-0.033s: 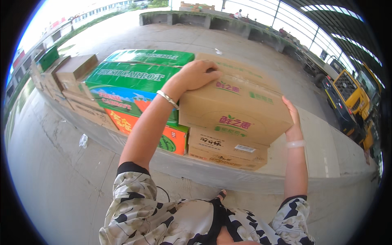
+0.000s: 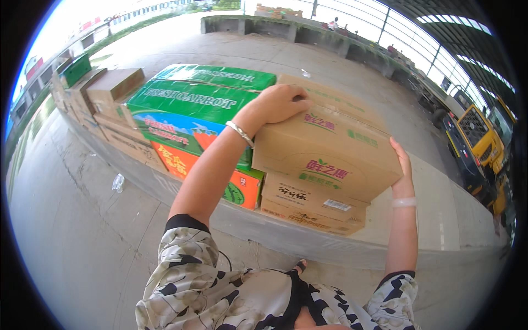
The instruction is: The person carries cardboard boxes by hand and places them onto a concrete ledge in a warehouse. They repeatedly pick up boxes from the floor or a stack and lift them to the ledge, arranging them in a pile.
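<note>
A long brown cardboard box (image 2: 330, 146) with pink and green print lies atop another brown carton (image 2: 313, 201); its right end reaches past the carton below. My left hand (image 2: 280, 103) bends its fingers over the box's top at the left end, close to the middle seam. At the opposite end my right hand (image 2: 403, 162) grips the side, fingers up along the corner and palm partly hidden. Against the box's left side stands a green carrot carton (image 2: 192, 102), stacked on an orange carton (image 2: 250, 187) with a melon picture.
More brown cartons (image 2: 113, 88) and a green crate (image 2: 75, 70) continue the row leftward on a low pale platform (image 2: 412, 220). A yellow vehicle (image 2: 477, 132) is at the right. A concrete ledge (image 2: 264, 26) runs along the back. Clear plastic litter (image 2: 117, 183) lies on the floor.
The whole scene has shifted slightly to the right in the picture. Both hands keep the same places on the box.
</note>
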### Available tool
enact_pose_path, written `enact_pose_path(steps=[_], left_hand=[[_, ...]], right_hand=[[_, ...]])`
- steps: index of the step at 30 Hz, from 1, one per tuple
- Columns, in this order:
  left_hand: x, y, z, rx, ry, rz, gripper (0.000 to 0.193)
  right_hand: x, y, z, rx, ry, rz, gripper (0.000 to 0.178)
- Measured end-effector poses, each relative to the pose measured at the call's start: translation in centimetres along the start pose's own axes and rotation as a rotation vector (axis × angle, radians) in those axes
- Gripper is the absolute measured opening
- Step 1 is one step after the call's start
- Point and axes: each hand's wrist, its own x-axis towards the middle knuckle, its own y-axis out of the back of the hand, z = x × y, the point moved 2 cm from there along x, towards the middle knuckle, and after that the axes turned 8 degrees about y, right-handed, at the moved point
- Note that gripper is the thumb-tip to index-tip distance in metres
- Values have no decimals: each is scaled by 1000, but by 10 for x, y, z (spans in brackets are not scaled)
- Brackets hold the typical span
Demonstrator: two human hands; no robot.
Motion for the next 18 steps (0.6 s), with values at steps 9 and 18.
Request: enact_pose_path(steps=[9,18], left_hand=[[-116,91,-30,16,-2,28,42],[-102,70,-55,18,2,25,43]], right_hand=[[-86,-111,32,-61,16,-3,40],[-65,-99,53,-67,37,-5,40]])
